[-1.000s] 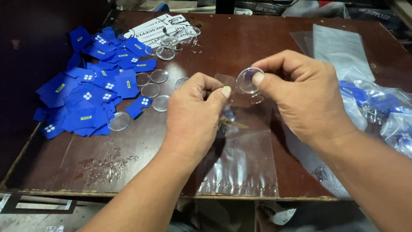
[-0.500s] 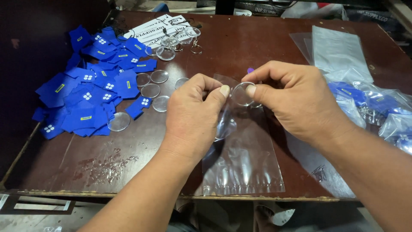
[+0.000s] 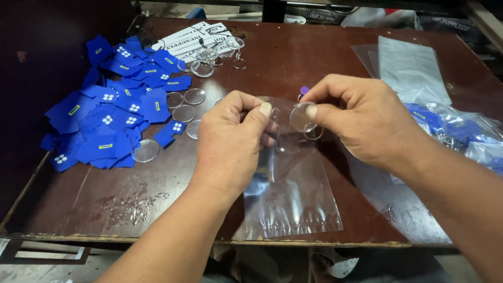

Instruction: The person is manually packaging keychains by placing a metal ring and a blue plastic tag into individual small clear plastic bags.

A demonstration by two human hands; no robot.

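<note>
while left hand [image 3: 230, 141] fingers pinch clear bag [image 3: 293, 194] mouth, right hand [image 3: 367, 123] fingers grip clear disc [image 3: 301, 116], bag overhanging table edge [image 3: 157, 240]

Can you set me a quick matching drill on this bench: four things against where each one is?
Things:
1. clear round disc with ring
2. clear plastic bag
3. blue paper inserts
4. stack of empty bags

Places:
A. heaped at the table's left side
B. far right of the table
C. pinched in the right hand
D. mouth held by the left hand, body flat on the table

Pairs: 1-C, 2-D, 3-A, 4-B
</note>
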